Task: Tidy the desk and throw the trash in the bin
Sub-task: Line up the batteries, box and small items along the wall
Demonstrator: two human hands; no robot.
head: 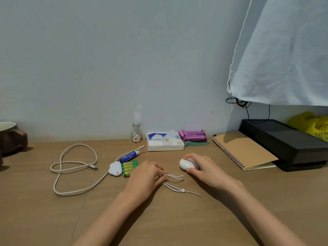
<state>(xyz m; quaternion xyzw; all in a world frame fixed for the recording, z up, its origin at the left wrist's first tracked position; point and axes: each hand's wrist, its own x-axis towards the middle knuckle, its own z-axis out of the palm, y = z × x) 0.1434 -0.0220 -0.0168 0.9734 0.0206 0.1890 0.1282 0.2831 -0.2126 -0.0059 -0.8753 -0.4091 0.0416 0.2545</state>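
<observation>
My right hand [204, 169] grips a small white rounded case [185, 164] on the wooden desk [177, 219]. My left hand [147, 176] pinches a thin white lanyard cord [174, 188] that trails across the desk toward the right. Just left of that hand lie green batteries [129, 166], a blue-and-white tube [129, 156] and a white cloud-shaped gadget [115, 168] on a long cream cable [71, 167].
At the back stand a small glass jar [136, 132], a tissue pack [165, 143], purple snack packets [193, 135] and a green clip [196, 144]. A spiral notebook [243, 152], black box [284, 144] and yellow bag [312, 126] sit right. A brown mug [10, 137] stands far left.
</observation>
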